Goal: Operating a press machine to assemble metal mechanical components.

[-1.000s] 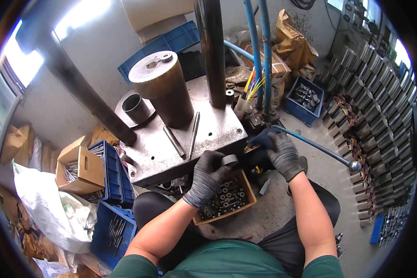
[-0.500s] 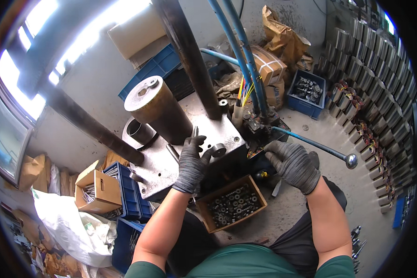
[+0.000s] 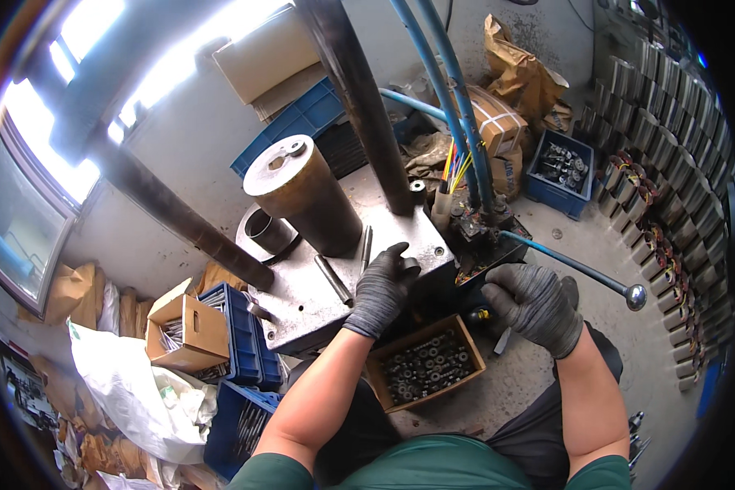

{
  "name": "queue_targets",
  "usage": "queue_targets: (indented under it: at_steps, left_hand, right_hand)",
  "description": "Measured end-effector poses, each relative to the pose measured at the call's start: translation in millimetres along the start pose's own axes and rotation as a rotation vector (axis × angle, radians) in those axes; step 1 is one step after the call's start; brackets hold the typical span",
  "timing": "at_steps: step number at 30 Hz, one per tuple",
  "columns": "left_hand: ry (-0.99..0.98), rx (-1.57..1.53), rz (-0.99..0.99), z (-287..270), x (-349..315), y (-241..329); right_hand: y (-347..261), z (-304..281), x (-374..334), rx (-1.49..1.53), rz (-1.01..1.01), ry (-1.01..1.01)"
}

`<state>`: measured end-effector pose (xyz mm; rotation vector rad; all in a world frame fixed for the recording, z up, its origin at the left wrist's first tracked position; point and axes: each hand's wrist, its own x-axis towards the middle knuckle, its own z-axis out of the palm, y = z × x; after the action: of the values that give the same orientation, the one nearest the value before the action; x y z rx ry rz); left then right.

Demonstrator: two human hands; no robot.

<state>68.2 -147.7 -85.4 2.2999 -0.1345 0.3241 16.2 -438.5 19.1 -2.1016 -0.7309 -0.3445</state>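
Note:
My left hand (image 3: 381, 292), in a grey glove, is at the front right of a metal press plate (image 3: 310, 314). Its fingers and thumb close about a small dark metal ring (image 3: 412, 266), which they partly hide. Two metal rods, a thicker one (image 3: 333, 280) and a thinner one (image 3: 367, 247), lie on the plate just left of that hand. A tall metal cylinder (image 3: 314, 204) stands behind them. My right hand (image 3: 535, 309), gloved too, hovers right of the plate with its fingers curled together. Whatever it may hold is hidden.
A carton of small metal parts (image 3: 475, 374) sits on the floor below the plate. A blue lever with a ball end (image 3: 635, 296) juts out at right. Dark press columns (image 3: 359, 98) rise beside the cylinder. Stacked metal cylinders (image 3: 670, 155) line the right side.
My left hand has shifted right, off the rods and onto the ring, leaving both rods in fuller view. The right hand stays curled beside the plate. The whole view has swung slightly.

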Motion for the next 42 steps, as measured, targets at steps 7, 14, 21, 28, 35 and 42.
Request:
queue_targets:
  at_steps: [7,14,21,28,35,42]
  left_hand:
    - [-0.030,-0.229,-0.115,-3.5,-0.3,14.0]
    - [0.017,-0.163,-0.019,2.4,-5.0,-3.0]
    - [0.250,0.053,0.563,-49.5,-20.7,78.2]
    - [0.352,-0.273,0.263,-81.2,-28.0,42.2]
    - [0.625,0.358,0.363,-224.2,62.9,77.8]
    - [0.235,0.518,0.266,-251.9,90.1,45.0]
  right_hand:
    - [7.9,5.3,-4.1,0.011,-0.219,-0.120]
    - [5.4,9.9,-1.1,-0.051,-0.363,-0.209]
    - [0.0,1.6,3.2,-0.126,-0.378,-0.228]
    - [-21.3,-9.9,0.6,0.001,-0.113,-0.332]
    - [-11.2,-11.0,-6.5,-0.047,-0.151,-0.467]
    - [2.4,-4.3,-6.1,-0.128,-0.154,-0.571]
